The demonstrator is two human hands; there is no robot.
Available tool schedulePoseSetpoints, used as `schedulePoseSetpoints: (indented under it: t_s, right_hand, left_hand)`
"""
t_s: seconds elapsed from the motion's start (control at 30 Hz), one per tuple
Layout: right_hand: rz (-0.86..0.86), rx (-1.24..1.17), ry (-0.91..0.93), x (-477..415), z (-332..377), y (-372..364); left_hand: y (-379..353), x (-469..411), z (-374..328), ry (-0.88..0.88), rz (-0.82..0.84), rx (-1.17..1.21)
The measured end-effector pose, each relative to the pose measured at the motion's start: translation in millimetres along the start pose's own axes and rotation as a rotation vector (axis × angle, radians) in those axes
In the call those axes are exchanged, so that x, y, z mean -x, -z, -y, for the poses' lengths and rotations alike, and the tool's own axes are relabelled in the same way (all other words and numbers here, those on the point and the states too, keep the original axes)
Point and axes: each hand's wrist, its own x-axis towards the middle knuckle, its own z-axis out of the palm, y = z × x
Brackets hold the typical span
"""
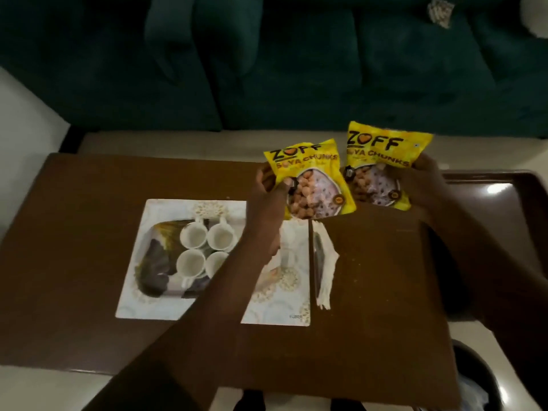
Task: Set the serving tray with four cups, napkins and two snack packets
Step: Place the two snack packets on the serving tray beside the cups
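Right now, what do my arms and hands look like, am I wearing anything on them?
Both forearms are bare as far as the frame shows: no sleeves, gloves, watch or bracelets are visible. The left hand and right hand show no rings that can be made out, though the dim, blurred picture hides fine detail. Upper arms are out of view.

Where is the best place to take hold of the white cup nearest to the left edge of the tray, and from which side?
Take that cup by its handle, which seems to stick out toward the near side, so come from the near left. The other three cups crowd its far and right sides. The left hand and right hand each hold a yellow packet now.
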Motion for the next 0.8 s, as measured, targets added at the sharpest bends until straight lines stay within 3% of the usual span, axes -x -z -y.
schedulePoseSetpoints:
  t_s: [0.27,0.47,0.6,0.8]
  right_hand:
    - [0.148,-0.003,-0.145,28.0,-16.9,-151.5]
    - [0.132,0.087,-0.34,44.0,-69.1,-192.2]
    - [0.113,0.214,-0.363,50.4,-98.7,-193.1]
    - [0.118,0.298,-0.365,52.2,-113.8,-203.7]
  left_hand:
    - [194.6,-21.4,0.9,0.087,-0.198,0.04]
    - [295.5,-36.6,41.2,0.177,-0.16,-0.015]
    - [335.0,-46.2,71.5,0.238,-0.207,-0.102]
    - [338.7,-47.6,95.3,0.231,-0.226,-0.345]
